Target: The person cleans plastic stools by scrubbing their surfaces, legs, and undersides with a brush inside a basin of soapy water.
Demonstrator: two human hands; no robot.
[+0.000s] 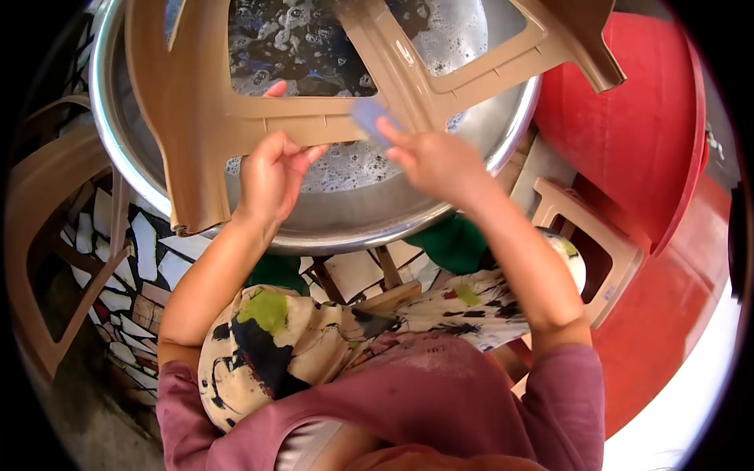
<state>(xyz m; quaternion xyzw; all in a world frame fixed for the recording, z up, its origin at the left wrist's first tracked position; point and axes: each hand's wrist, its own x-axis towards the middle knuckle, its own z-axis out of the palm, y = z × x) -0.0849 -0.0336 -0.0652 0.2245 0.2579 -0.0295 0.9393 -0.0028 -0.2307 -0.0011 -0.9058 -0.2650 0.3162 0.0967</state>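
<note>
While the tan plastic frame [192, 129] spans the metal basin [345, 235] of sudsy water [345, 166], it is probably light and stiff, but slippery where wet. The left hand [271, 177] grips its crossbar [302, 118] with fingers behind; the right hand [444, 165] pinches a blurred blue pad [374, 122] at the bar. The broad side member likely offers a firmer hold.

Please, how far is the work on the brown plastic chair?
Done: the metal basin holds foamy water. In hand: the left hand supports the brown chair above it; the right hand holds a blurred blue pad against the chair. Left: probably more rubbing, as the pad looks moving; finished parts cannot be told apart.
</note>
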